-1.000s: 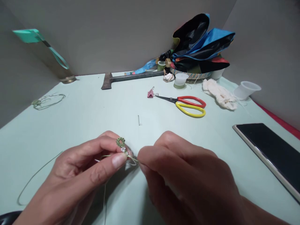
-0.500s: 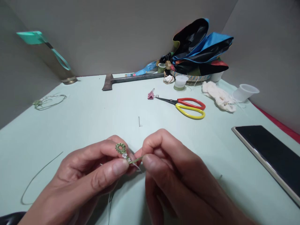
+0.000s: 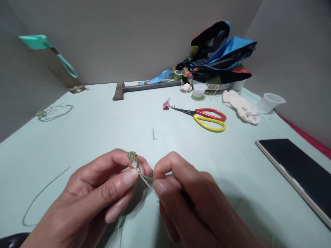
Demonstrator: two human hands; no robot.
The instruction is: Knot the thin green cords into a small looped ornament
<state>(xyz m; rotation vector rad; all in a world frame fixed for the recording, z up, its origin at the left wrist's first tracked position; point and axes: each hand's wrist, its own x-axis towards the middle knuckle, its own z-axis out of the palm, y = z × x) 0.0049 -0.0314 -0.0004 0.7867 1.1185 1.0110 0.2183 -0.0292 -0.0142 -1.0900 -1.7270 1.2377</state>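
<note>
Between the thumb and fingers of my left hand (image 3: 103, 187) is a small green-and-white knotted cord piece (image 3: 132, 157), its looped end standing up above the thumb tip. Green and white cords run from its lower end toward the right. My right hand (image 3: 186, 193) pinches the green cord (image 3: 147, 177) between thumb and forefinger. The white cord (image 3: 149, 187) slants down to the right hand's fingers; how they hold it is hidden. More loose cord (image 3: 119, 230) hangs beneath my left hand.
Scissors (image 3: 210, 120) with red and yellow handles lie beyond my hands, beside a pink binder clip (image 3: 166, 104). Farther back are a hammer (image 3: 150, 86), thread spools (image 3: 199, 91) and a blue-black bag (image 3: 222, 51). A phone (image 3: 297, 172) lies right, a bottle (image 3: 60, 69) stands back left.
The knotted piece has risen slightly and shifted left. My right hand has moved a little down and left, and the white cord now stretches straighter toward it.
</note>
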